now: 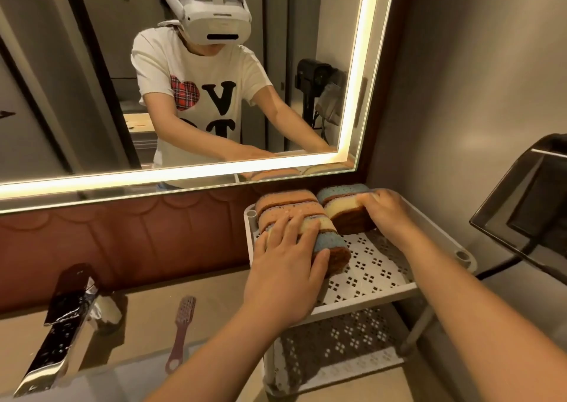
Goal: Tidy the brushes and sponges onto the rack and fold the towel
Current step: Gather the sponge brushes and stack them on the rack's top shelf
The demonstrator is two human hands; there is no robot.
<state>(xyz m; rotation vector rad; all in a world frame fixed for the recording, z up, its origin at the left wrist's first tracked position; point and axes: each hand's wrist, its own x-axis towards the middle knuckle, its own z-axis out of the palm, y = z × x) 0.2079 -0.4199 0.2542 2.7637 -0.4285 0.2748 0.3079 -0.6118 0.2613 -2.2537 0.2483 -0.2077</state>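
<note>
Several sponges stand on edge on the top shelf of a white perforated rack (377,266). A left row holds orange, yellow and blue sponges (288,205); my left hand (285,266) lies over its front, fingers spread on top and thumb against the front blue sponge (326,242). A right group has a blue sponge behind and a yellow sponge (340,207) with a brown scouring side; my right hand (386,211) grips its right end, fingertips curled over the top. A pink brush (181,334) lies on the counter left of the rack. No towel is visible.
A chrome faucet (61,334) stands at the front left of the beige counter (153,309). A lit mirror (184,73) covers the wall behind. A dark tilted stand (527,205) sits right of the rack. The rack's lower shelf (337,349) is visible below.
</note>
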